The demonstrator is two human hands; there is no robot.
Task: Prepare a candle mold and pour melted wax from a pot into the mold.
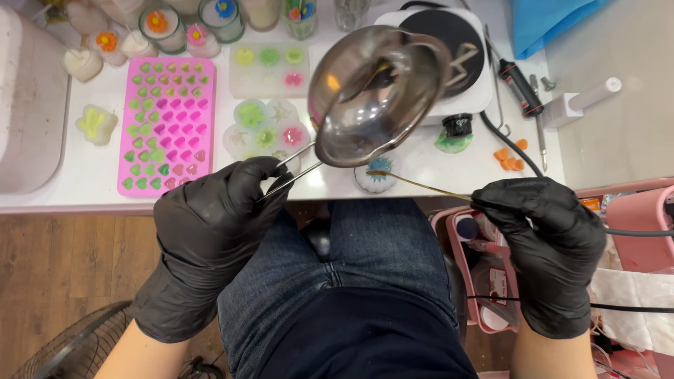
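My left hand (210, 231), in a black glove, grips the wire handle of a steel melting pot (375, 91), which is tilted over the white table. My right hand (544, 242), also in a black glove, holds a thin yellowish stick (421, 184). The stick's tip reaches to a small white round mould (374, 180) just below the pot's lower rim. Inside the pot another thin stick shows as a reflection or a stirrer; I cannot tell which.
A pink silicone mould (167, 126) with green and pink hearts lies at the left, and clear flower moulds (265, 130) sit beside it. Decorated candles (161, 24) line the back. A black hotplate (449, 42), tools, orange bits (509, 158) and a pink trolley (632, 217) stand at the right.
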